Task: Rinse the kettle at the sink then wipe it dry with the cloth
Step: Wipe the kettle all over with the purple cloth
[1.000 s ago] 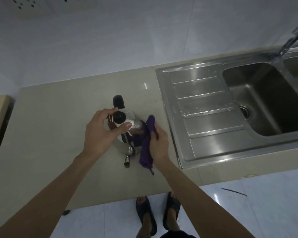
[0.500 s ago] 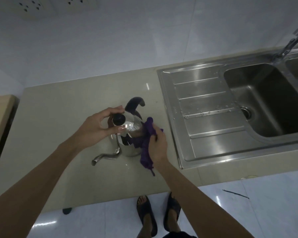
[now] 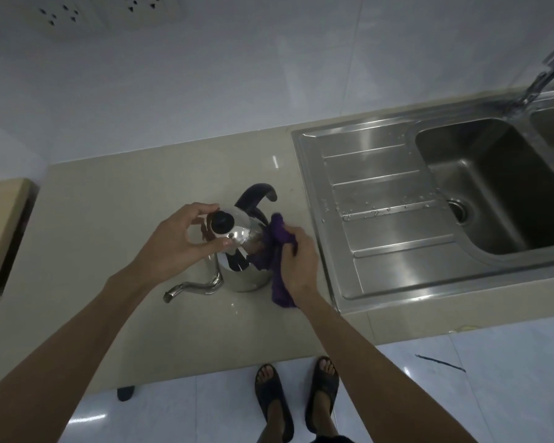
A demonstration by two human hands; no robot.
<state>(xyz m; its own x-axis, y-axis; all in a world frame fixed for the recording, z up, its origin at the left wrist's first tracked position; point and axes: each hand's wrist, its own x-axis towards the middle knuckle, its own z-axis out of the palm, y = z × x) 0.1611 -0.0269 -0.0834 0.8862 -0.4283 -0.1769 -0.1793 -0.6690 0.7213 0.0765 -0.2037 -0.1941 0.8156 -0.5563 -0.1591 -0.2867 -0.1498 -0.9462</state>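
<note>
A shiny steel kettle (image 3: 242, 266) stands upright on the beige counter (image 3: 115, 251), left of the sink. Its black handle (image 3: 256, 195) points to the back, and its thin curved spout (image 3: 192, 287) points left toward the front. My left hand (image 3: 179, 241) grips the kettle's lid around the black knob (image 3: 223, 221). My right hand (image 3: 296, 260) holds a bunched purple cloth (image 3: 275, 251) pressed against the kettle's right side. The cloth's tail hangs down to the counter.
The steel sink (image 3: 381, 219), with a ribbed draining board and a deep basin (image 3: 499, 187), fills the right. Its tap (image 3: 547, 68) rises at the back right. A wooden surface (image 3: 4, 206) lies at the far left. Wall sockets (image 3: 100, 11) sit above. My sandalled feet stand below the counter's front edge.
The kettle has turned under my left hand: its spout swung from the front round to the left and its handle toward the back right. The cloth stays against its right side.
</note>
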